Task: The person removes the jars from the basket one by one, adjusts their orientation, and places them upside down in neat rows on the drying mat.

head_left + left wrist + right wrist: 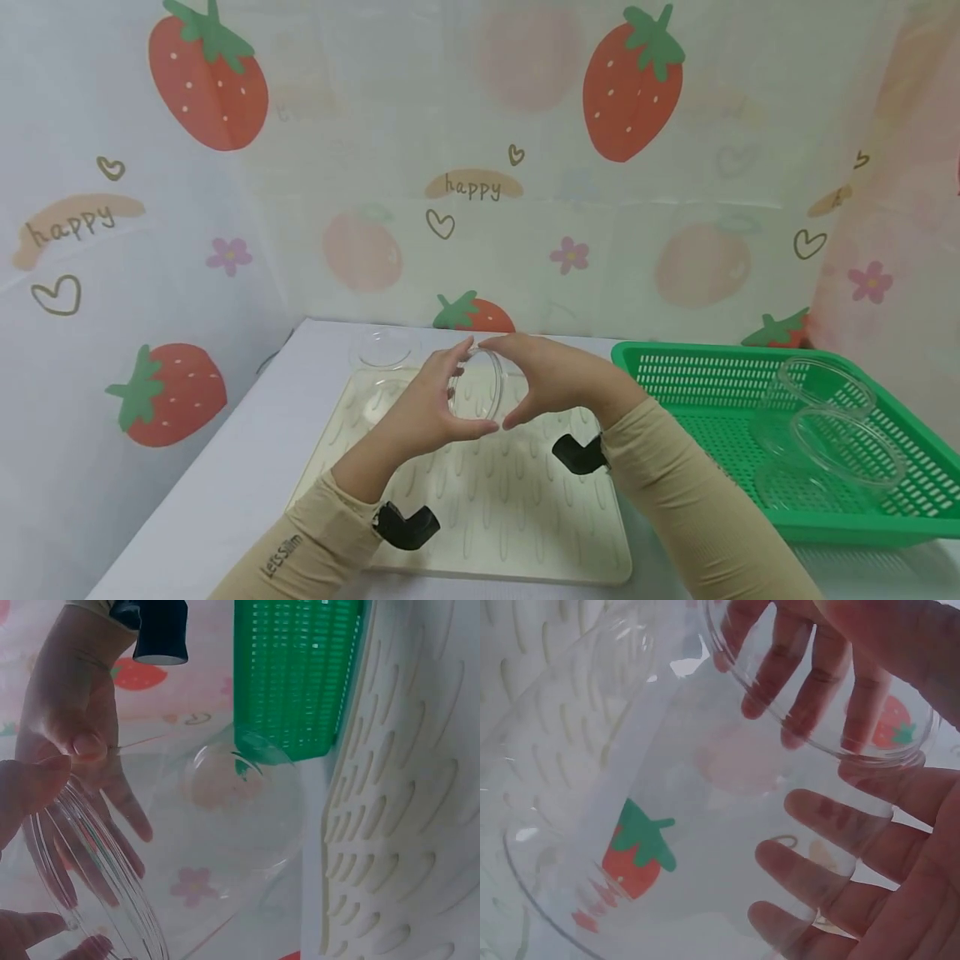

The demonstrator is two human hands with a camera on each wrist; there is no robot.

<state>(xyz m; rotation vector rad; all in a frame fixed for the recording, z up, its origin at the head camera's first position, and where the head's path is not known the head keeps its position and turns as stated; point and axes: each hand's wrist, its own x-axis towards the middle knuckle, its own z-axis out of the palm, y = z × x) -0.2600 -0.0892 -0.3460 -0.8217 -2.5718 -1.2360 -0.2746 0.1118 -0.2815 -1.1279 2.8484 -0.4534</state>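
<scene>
Clear round dish [477, 385], held on edge above the cream ridged mat [480, 508], gripped at its rim between the left hand [427, 408] and right hand [558, 379], fingers curled on it from both sides. Green basket [675, 375] on the counter [225, 475] holds more clear dishes [825, 417]. Step judged: mid-carry; setting down would call for tilting it flat.

It looked like a home-style setup: strawberry curtain [480, 167] behind the hands [495, 392], drying mat [495, 517] on the bench [225, 483].
</scene>
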